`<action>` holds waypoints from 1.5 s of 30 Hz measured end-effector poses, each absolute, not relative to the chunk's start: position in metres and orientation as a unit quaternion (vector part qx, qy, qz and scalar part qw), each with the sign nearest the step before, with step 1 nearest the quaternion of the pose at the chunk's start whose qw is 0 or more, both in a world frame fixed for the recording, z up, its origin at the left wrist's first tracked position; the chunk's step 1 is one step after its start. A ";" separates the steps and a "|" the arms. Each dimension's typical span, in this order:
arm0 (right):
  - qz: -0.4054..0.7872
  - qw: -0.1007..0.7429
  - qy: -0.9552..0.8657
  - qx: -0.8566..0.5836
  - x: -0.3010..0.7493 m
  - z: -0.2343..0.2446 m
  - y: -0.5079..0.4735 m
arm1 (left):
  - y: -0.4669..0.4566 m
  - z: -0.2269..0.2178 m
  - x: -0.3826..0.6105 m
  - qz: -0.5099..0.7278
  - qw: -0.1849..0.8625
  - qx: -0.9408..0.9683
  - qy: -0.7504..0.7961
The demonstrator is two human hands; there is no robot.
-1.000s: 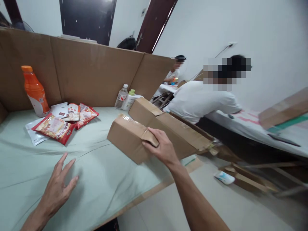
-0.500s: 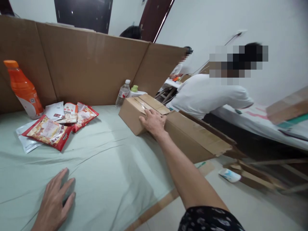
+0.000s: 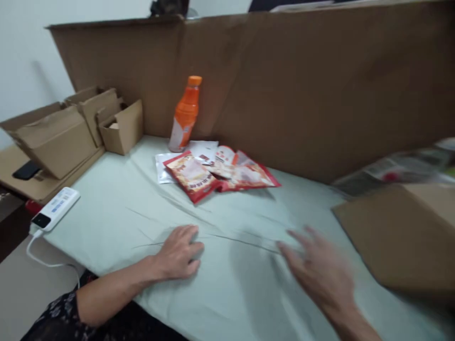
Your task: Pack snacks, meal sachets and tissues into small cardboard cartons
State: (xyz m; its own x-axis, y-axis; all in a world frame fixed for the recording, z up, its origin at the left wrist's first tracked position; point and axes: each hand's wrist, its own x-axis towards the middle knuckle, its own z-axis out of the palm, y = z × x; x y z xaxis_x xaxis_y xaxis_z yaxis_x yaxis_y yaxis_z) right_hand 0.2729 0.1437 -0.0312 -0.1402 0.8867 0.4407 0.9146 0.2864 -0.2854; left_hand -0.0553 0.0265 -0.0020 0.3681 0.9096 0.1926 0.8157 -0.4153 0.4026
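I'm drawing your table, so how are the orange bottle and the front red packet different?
The orange bottle stands up; the front red packet lies down. The bottle is rounded and orange-capped; the packet is flattish and red-edged. Both are on the table's pale green cloth.

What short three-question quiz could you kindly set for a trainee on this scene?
1. Multiple choice: What runs from the white rectangular device at the table's edge: (a) a black strap, (b) a white cable, or (c) a green ribbon?
2. True or false: The bare right hand, blurred here, holds nothing.
3. Open question: Which tall thing stands behind the flat red-patterned packets on the pale green cloth-covered table?

Key:
1. (b), a white cable.
2. True; its fingers are spread with nothing between them.
3. The orange plastic bottle with an orange cap and a partly white label.
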 end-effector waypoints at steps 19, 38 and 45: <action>-0.091 0.234 -0.880 -0.403 0.139 -0.080 0.088 | 0.217 0.115 -0.332 0.394 -0.067 0.521 0.754; 0.062 0.243 -0.846 -0.470 0.117 -0.058 0.090 | 0.011 0.078 -0.302 0.587 -0.052 0.470 0.656; 0.136 0.329 -0.799 -0.486 0.123 -0.063 0.098 | -0.042 0.076 -0.234 0.553 0.124 0.591 0.574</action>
State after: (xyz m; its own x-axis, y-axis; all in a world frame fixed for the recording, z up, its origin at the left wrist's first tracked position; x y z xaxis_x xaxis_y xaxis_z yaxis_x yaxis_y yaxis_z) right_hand 0.1234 0.0979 -0.0633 -0.3124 0.8651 0.3925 0.6864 0.4912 -0.5363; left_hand -0.2337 -0.0415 0.0762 -0.2702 0.8158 0.5113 0.5421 -0.3100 0.7810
